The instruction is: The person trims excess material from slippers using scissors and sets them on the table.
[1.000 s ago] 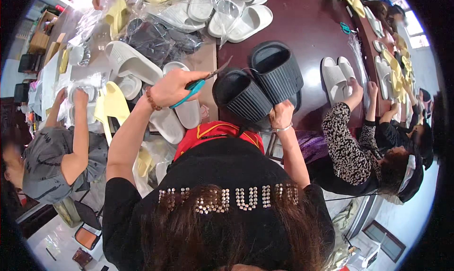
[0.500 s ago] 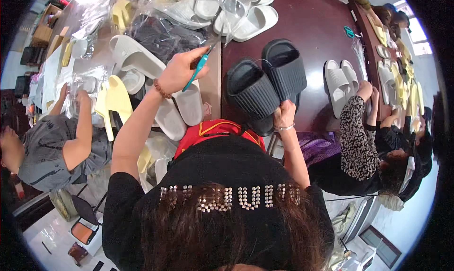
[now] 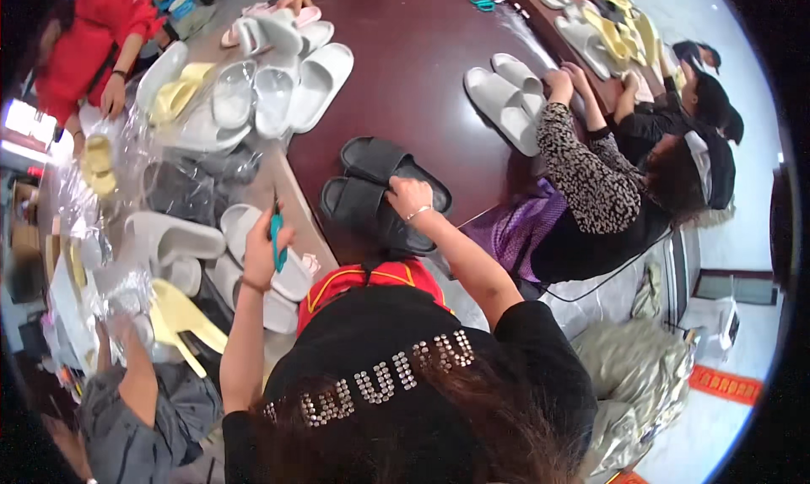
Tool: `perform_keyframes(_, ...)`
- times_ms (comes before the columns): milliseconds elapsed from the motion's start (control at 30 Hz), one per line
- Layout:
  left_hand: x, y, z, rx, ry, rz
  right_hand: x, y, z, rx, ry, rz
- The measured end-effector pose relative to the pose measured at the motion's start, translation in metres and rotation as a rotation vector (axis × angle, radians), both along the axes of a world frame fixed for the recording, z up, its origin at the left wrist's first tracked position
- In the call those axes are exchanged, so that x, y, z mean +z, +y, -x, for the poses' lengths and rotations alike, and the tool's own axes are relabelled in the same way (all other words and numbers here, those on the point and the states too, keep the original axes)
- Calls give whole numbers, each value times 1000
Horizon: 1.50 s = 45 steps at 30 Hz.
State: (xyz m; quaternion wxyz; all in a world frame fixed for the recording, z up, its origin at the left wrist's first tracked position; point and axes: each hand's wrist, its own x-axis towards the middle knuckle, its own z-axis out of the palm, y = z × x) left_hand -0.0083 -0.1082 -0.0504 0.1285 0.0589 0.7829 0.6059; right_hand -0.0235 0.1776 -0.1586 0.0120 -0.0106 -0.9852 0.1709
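Black slides (image 3: pixel 364 199), a pair, on the near part of the dark-red desk (image 3: pixel 405 70), close to its front edge & partly hidden by R grip (image 3: pixel 410 199). R grip: fingers bent & clenched on the upper of one slide, palm down. L grip (image 3: pixel 263 246): fingers wrapped round teal-handled scissors (image 3: pixel 277 231), blades pointing away from wearer, apart from the black pair; blade gap too small to tell. Surroundings: grey slides (image 3: pixel 293 278) just beside L grip; yellow slides (image 3: pixel 187 319) further L; on R side of desk, separate grey pair (image 3: pixel 506 100) nr co-worker's hands (image 3: pixel 567 79). Handling notes (judgement): R grip is best pressed firmly vs. desk, so neither slide skids on the glossy top; fingertips well clear of any blade path. Scissors, if brought over, should come in shut & at a low angle, opening only at the chosen spot, tips turned off upper & sole, as the foam-like material would prob. nick easily. Look before closing blades, since R grip covers part of the pair; whether any thread joins the 2 slides can't be made out.
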Motion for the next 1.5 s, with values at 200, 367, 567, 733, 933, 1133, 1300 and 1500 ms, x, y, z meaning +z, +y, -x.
perform_keyframes(200, -23, -28, -8, 195, -134, -61, 16, 70, 80, -173, 106, 3)
perform_keyframes(367, -36, -35, -18, 184, -46, 25, 47, 217, 153, 105, 238, -602)
perform_keyframes(567, -51, -29, -51, 357, -145, 27, 109, 317, 241, -179, 340, 371)
perform_keyframes(733, -50, -35, -78, 590, -99, -134, 107, 275, 293, -224, 397, -280)
perform_keyframes(933, -82, -72, -114, 973, -13, 136, 47, -17, 177, 583, -129, 181)
perform_keyframes(1133, -94, -78, -99, 1071, 100, 12, -15, -227, 22, 736, -730, 865)
perform_keyframes(1300, -118, -62, -76, 939, 194, -292, -13, -261, 12, 517, -898, 1094)
perform_keyframes(1500, -48, -11, -65, 643, 372, -352, 13, -202, 2, 747, -659, 1095)
